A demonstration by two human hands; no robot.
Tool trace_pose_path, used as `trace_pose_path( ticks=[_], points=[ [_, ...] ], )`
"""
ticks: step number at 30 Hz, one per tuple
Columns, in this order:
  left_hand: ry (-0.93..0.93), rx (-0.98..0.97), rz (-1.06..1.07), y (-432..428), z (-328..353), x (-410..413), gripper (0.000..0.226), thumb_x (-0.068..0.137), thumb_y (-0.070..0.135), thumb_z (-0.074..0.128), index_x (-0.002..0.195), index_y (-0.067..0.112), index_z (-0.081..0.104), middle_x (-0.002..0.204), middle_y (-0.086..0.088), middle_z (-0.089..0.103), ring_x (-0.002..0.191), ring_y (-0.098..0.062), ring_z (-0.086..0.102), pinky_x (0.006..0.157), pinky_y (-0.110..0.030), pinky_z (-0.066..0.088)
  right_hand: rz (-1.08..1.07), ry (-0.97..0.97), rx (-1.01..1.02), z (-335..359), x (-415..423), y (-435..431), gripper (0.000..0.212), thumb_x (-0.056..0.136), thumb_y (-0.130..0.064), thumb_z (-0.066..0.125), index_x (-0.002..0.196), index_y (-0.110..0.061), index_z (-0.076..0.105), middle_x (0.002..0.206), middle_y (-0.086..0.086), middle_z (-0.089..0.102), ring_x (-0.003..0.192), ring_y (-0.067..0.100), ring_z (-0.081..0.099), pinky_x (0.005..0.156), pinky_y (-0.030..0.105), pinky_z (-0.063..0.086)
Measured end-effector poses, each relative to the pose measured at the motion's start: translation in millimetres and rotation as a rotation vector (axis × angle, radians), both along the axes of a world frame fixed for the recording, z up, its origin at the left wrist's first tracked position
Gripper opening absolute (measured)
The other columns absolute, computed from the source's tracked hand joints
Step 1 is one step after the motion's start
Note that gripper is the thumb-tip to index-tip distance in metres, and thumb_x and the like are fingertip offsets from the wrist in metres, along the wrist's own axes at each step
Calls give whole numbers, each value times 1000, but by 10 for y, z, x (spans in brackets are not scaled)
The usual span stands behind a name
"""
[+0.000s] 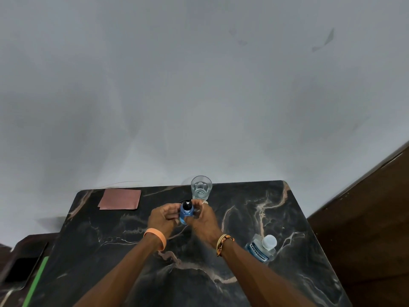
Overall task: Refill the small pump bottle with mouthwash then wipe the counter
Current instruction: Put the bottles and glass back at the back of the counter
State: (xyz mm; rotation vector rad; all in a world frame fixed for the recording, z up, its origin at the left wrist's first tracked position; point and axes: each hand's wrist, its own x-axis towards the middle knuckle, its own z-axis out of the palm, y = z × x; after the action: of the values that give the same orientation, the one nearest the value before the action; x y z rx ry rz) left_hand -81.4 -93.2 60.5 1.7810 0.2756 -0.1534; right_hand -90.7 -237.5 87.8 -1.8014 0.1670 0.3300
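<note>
A plain grey wall rises behind the dark marbled bench [254, 273]. Over its middle, the left hand [162, 218] and right hand [202, 218] both clasp the small blue pump bottle [186, 212]. A glass [201, 188] stands at the far edge, a pink cloth [120, 199] near the far left corner, the mouthwash bottle [262, 248] toward the right edge.

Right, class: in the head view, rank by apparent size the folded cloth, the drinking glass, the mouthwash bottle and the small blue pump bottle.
1. Folded cloth
2. Mouthwash bottle and drinking glass: alike; the bottle is nearer, so unranked
3. Small blue pump bottle, partly hidden by both hands
</note>
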Motion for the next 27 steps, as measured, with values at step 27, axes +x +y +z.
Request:
trace_pose_path(
  ticks=[27],
  points=[
    [131,-91,18,565,-145,745,54,78,-18,61,124,11,59,117,-5,67,99,-18,63,83,-30,57,54,-65,-286,-281,954,762,43,86,4,64,126,-12,58,121,5,66,112,21,61,98,37,52]
  ],
)
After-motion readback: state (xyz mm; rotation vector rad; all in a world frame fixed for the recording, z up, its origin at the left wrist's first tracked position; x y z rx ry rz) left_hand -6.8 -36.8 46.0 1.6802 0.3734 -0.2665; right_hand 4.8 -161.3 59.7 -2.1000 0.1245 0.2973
